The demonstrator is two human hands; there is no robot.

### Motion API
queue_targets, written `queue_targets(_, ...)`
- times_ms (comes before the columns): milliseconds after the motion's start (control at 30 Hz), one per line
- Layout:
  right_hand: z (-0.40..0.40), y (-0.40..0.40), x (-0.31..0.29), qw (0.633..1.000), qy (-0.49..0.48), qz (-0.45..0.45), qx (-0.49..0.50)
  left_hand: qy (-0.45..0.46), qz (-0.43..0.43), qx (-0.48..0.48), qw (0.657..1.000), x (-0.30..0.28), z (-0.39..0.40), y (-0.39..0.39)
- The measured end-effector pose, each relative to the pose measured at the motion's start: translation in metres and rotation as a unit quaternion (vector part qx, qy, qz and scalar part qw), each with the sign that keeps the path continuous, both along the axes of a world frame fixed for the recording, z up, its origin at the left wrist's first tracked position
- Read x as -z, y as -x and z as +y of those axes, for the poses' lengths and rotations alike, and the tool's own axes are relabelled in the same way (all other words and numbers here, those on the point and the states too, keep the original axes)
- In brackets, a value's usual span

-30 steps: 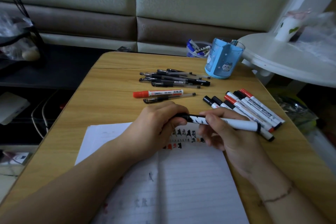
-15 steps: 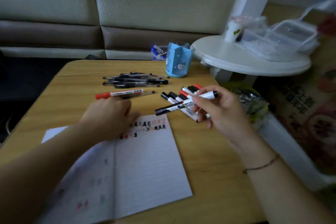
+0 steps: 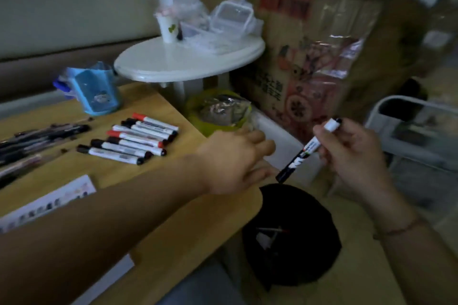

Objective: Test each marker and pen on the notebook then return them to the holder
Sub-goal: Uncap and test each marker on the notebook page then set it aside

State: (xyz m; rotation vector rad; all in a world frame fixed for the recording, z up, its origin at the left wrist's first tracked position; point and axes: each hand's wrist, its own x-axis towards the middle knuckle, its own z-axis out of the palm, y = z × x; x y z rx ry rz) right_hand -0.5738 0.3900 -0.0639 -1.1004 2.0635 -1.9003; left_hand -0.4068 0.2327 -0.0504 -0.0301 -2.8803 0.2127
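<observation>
Right hand [image 3: 352,156] pinches a black-capped marker [image 3: 306,151], tilted cap-down above a black bin [image 3: 292,235] beside the desk [image 3: 173,225]. Left hand [image 3: 235,161] reaches past the desk edge, fingers loosely extended, holding nothing. More markers [image 3: 128,141] lie in a row near the blue holder [image 3: 96,91]; the notebook [image 3: 47,200] lies at the left.

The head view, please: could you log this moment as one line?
right hand: holds black-capped marker above black bin | left hand: open, empty, beyond table edge | holder: untouched
</observation>
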Motion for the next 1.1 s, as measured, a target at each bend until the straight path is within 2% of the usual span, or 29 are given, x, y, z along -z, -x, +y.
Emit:
queue_targets(100, 0.022, 0.021, 0.035, 0.994, -0.103, 0.033, 0.015, -0.028, 0.000, 0.074, 0.997, 0.031, 0.008, 0.021)
queue_targets(200, 0.033, 0.029, 0.060, 0.985, -0.171, 0.017, 0.006, -0.100, 0.016, 0.078, 0.992, 0.043, 0.004, 0.026)
queue_targets(300, 0.033, 0.029, 0.071, 0.984, -0.177, -0.023, 0.021, -0.123, 0.028, 0.052, 0.991, 0.049, -0.003, 0.025)
queue_targets(467, 0.022, 0.029, 0.065, 0.986, -0.155, -0.006, 0.060, -0.143, 0.026, 0.034, 0.989, 0.053, -0.011, 0.024)
queue_targets(633, 0.010, 0.018, 0.045, 0.989, -0.140, 0.013, 0.041, -0.118, 0.041, -0.005, 0.992, 0.044, -0.027, 0.011)
queue_targets(767, -0.008, -0.002, 0.030, 0.994, -0.108, 0.011, 0.003, -0.096, 0.054, -0.076, 0.991, 0.028, -0.053, -0.025)
queue_targets(900, -0.043, -0.037, 0.015, 0.994, -0.077, 0.022, -0.071, -0.092, 0.086, -0.180, 0.976, 0.024, -0.088, -0.091)
queue_targets(1000, -0.084, -0.078, 0.003, 0.986, -0.047, 0.057, -0.152, -0.101, 0.104, -0.278, 0.950, 0.033, -0.107, -0.156)
queue_targets(1100, -0.132, -0.132, -0.003, 0.963, -0.044, 0.094, -0.249, -0.110, 0.125, -0.391, 0.905, 0.044, -0.111, -0.220)
